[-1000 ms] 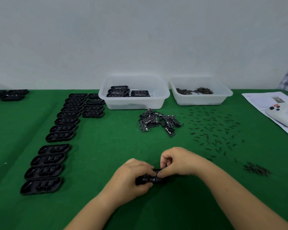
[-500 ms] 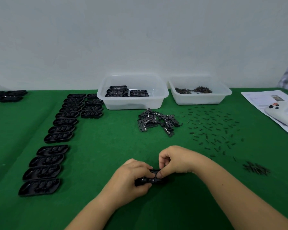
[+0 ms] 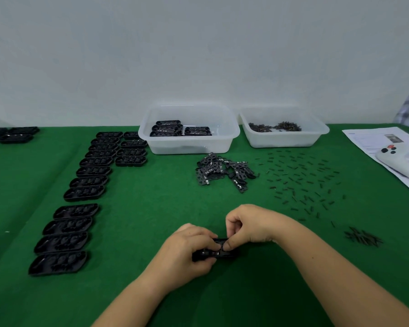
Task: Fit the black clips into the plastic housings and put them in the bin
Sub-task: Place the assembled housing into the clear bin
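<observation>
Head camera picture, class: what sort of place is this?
Probably a hand-assembly workbench: rows of black housings on green cloth, a clip pile, and a bin of finished pieces.

Both bare forearms reach in from the bottom edge and meet near the middle. The left hand (image 3: 189, 250) is curled, knuckles up, fingers wrapped closed. The right hand (image 3: 248, 224) arches just above it, thumb and forefinger pinched together, tips pointing down.

cloth (image 3: 151, 208): green | housings (image 3: 64, 241): black (glossy) | bins (image 3: 189, 147): translucent white | wall (image 3: 198, 55): pale grey
</observation>
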